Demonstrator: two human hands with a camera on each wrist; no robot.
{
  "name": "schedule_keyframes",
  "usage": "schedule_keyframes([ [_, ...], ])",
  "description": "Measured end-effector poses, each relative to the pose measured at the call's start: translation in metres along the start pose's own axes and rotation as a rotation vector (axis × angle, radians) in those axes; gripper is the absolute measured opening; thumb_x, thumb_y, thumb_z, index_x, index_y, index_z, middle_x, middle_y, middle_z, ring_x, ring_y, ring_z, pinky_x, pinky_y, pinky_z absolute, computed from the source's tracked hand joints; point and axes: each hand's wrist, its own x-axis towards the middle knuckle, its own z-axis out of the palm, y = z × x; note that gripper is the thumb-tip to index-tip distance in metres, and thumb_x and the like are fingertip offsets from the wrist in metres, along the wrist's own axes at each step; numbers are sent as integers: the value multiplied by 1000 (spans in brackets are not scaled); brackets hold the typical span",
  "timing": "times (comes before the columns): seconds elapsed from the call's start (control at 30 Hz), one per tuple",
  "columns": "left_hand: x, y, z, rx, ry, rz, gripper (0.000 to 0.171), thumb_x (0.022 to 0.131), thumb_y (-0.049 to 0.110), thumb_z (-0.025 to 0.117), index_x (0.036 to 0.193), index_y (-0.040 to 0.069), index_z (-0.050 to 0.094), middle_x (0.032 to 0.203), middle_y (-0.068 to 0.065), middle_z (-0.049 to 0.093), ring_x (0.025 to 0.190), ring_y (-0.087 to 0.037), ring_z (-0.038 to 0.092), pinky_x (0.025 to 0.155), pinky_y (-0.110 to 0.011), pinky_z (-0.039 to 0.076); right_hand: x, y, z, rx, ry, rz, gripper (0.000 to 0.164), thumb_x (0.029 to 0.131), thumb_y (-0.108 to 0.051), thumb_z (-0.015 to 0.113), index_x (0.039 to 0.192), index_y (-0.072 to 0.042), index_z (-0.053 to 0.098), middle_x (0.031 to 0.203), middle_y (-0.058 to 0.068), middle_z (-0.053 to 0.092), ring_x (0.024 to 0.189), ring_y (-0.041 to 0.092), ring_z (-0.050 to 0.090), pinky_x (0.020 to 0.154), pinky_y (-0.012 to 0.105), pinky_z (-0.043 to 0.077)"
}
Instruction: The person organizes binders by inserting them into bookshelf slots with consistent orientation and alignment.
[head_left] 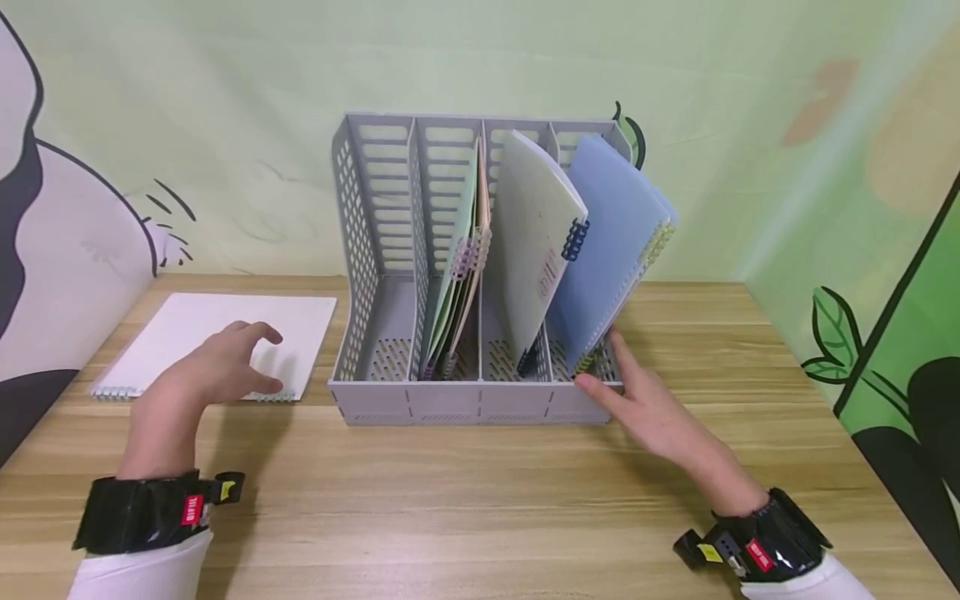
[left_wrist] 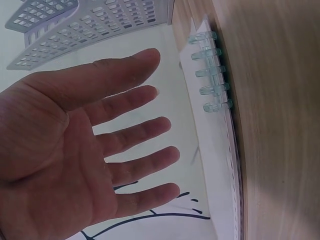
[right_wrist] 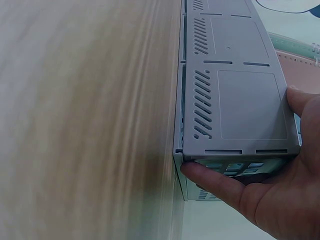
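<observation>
A grey plastic file organizer (head_left: 442, 407) with upright compartments stands on the table. My right hand (head_left: 656, 412) grips its front right corner, thumb at the front rim and fingers along the side wall. Beside the thumb, a blue notebook (head_left: 611, 242) with yellow rings leans in the rightmost compartment. My left hand (head_left: 217, 367) hovers over a white loose-leaf notebook (head_left: 296, 329) at the left, fingers spread and holding nothing. Pale green-blue rings (left_wrist: 212, 72) line that notebook's near edge in the left wrist view.
A grey-covered notebook (head_left: 528, 225) with dark blue rings leans in the third compartment. Thin green and pinkish notebooks (head_left: 453, 304) with purple and clear rings stand in the second. A printed cloth backdrop (head_left: 247, 125) hangs behind the wooden table (head_left: 420, 508).
</observation>
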Motion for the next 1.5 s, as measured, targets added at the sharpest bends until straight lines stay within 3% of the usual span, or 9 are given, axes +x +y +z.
schedule_keyframes([
  [0.13,0,-3,0,3,-19,1,64,81,18,79,132,-3,49,133,-33,38,114,-48,44,88,-59,40,0,0,-1,-4,0,2,92,101,-54,45,155,-3,-8,157,15,-2,142,39,19,112,42,19],
  [0.33,-2,-6,0,-6,-47,-6,63,78,12,79,131,-3,50,131,-34,40,111,-46,46,88,-58,41,0,0,-1,6,-3,-1,89,102,-48,46,155,-2,-8,158,15,-2,141,40,20,112,42,19],
  [0.9,2,-11,5,-23,-61,15,64,74,8,82,128,-4,51,130,-35,42,114,-48,44,94,-59,36,-1,-2,0,7,0,-5,87,103,-45,46,155,0,-6,157,18,1,140,42,22,111,44,20],
  [1.13,4,-11,6,-27,-91,7,51,73,9,82,117,0,57,114,-27,51,99,-38,46,83,-49,41,-1,-2,-1,0,-3,2,87,103,-46,46,155,0,-6,157,18,1,140,43,21,111,45,19],
  [1.5,5,-8,10,-1,-117,24,40,73,10,83,106,2,62,111,-23,53,96,-36,49,79,-45,44,-1,-2,0,-6,0,3,87,103,-47,46,155,0,-6,157,18,1,141,43,20,111,45,19],
])
